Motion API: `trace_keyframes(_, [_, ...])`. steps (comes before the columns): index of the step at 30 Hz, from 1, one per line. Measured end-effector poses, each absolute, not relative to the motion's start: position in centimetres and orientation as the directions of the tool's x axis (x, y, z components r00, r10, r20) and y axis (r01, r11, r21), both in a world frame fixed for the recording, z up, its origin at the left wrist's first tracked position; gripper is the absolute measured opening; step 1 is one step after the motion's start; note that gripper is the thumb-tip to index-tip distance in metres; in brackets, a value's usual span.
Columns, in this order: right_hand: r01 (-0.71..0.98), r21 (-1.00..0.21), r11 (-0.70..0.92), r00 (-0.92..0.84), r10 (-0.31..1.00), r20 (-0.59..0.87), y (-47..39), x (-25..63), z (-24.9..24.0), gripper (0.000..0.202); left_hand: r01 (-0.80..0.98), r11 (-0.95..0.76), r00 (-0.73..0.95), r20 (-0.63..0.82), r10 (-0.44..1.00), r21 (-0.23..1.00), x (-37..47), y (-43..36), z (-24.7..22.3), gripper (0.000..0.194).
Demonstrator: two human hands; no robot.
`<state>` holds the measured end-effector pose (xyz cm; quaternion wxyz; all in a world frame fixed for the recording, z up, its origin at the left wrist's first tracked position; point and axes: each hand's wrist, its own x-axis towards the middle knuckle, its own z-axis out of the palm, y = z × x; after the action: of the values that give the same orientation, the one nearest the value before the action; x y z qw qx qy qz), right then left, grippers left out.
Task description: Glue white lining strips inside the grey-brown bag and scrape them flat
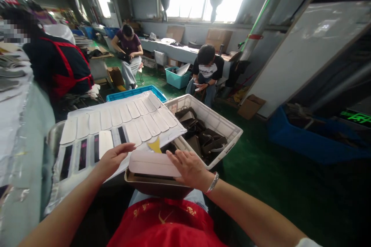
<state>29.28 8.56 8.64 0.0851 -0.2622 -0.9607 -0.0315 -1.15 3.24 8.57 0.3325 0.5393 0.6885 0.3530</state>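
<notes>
Head view: left hand (117,155) loosely open, fingers extended, near smooth, round-cornered white panel (150,164) lying across dark-sided box (158,190). Right hand (189,168) laid over panel's right end; cannot tell if pinching. Beyond: one flat board (171,136), rounded white pieces (94,123) in two rows, five dark strips (83,154); one plastic crate (222,126).
</notes>
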Motion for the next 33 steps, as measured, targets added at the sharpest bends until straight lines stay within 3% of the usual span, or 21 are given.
trace_keyframes(7, [0.429,0.052,0.902,-0.901,0.423,0.092,8.3,27.9,7.8,0.092,0.438,0.251,-0.296,-0.126,0.947,0.863,0.7,1.1,5.7,0.060])
trace_keyframes(16, [0.312,0.117,0.943,-0.947,0.319,-0.045,8.2,27.9,8.0,0.085,0.523,0.258,-0.313,-0.098,0.945,0.812,1.3,0.9,1.7,0.053])
trace_keyframes(26, [0.291,0.135,0.947,-0.941,0.309,-0.139,8.4,25.7,7.7,0.085,0.765,0.156,-0.239,0.051,0.970,0.625,1.4,2.1,2.7,0.049])
trace_keyframes(28, [0.328,0.111,0.938,-0.927,0.342,-0.154,8.1,25.2,7.5,0.076,0.860,0.038,-0.136,0.155,0.979,0.509,3.2,2.1,3.8,0.042])
trace_keyframes(30, [0.368,0.086,0.926,-0.911,0.378,-0.166,7.7,24.9,7.2,0.054,0.887,-0.191,0.108,0.213,0.971,0.420,5.6,1.9,4.8,0.031])
trace_keyframes(33, [0.417,0.029,0.908,-0.892,0.415,-0.178,7.8,24.8,7.5,0.036,0.791,-0.415,0.381,0.169,0.909,0.450,8.2,1.2,5.2,0.025])
